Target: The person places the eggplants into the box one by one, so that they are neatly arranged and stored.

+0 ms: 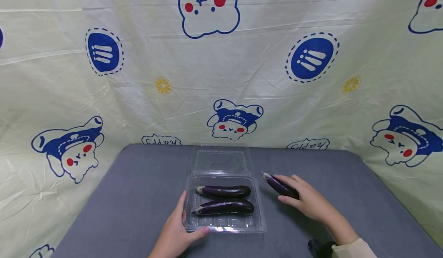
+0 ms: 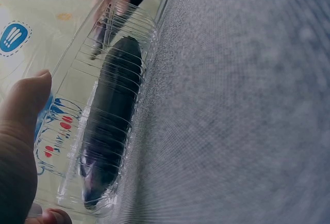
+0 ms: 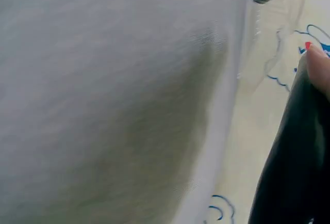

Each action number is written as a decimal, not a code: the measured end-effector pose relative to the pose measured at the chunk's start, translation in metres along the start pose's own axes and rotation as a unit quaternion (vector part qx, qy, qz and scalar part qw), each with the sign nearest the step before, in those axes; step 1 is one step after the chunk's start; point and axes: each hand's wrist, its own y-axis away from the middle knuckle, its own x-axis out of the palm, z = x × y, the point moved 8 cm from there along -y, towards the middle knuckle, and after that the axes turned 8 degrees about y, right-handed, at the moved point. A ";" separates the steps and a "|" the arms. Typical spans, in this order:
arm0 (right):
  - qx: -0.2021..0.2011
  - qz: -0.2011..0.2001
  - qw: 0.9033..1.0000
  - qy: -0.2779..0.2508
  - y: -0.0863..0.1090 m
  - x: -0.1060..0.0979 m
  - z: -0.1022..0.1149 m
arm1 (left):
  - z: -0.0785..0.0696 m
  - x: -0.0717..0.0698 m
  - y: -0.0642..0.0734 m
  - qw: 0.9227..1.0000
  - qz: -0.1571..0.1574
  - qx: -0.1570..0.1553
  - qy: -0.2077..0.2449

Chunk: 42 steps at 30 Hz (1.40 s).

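A clear plastic clamshell box (image 1: 261, 221) lies on the table with its lid (image 1: 204, 160) folded back. Two dark purple eggplants lie crosswise in it, a far eggplant (image 1: 225, 191) and a near eggplant (image 1: 230, 207). My left hand (image 1: 176, 229) holds the box at its near left corner, thumb on the front rim and fingers along the left side. To the right of the box, my right hand (image 1: 311, 202) grips a third eggplant (image 1: 278, 185), its pale stem end pointing toward the far left. That eggplant (image 3: 294, 172) fills the lower right of the right wrist view.
A grey cloth-covered table (image 1: 138, 196) carries everything. Behind it hangs a pale printed curtain (image 1: 221, 65) with cartoon figures. A black band (image 1: 320, 248) sits at the right wrist beside a light sleeve (image 1: 354, 250).
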 end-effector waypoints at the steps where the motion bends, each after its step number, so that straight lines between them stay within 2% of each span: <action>1: 0.000 0.000 1.000 -0.003 -0.002 -0.001 0.002 | 0.000 0.000 0.000 1.000 0.001 0.000 -0.001; 5: -0.003 0.000 1.000 -0.008 -0.009 -0.007 0.017 | 0.000 0.000 0.000 1.000 0.000 0.003 -0.001; 10: -0.007 0.019 1.000 -0.021 -0.020 -0.009 0.046 | -0.001 0.000 0.000 1.000 0.002 0.003 0.004; 15: -0.044 0.032 0.998 -0.013 -0.028 -0.005 0.085 | 0.000 0.000 0.000 1.000 0.002 0.002 0.006; 20: -0.086 0.044 0.995 0.028 -0.034 0.004 0.120 | 0.000 -0.002 0.000 1.000 0.000 0.003 0.011; 24: -0.113 0.064 0.990 0.048 -0.036 0.014 0.140 | 0.000 -0.001 0.000 1.000 0.000 0.004 0.010; 33: -0.140 0.105 0.982 0.065 -0.040 0.036 0.164 | 0.000 0.000 -0.001 1.000 0.005 0.002 0.011; 42: -0.184 0.138 0.970 0.074 -0.038 0.058 0.175 | 0.001 0.001 -0.001 1.000 0.006 0.003 0.013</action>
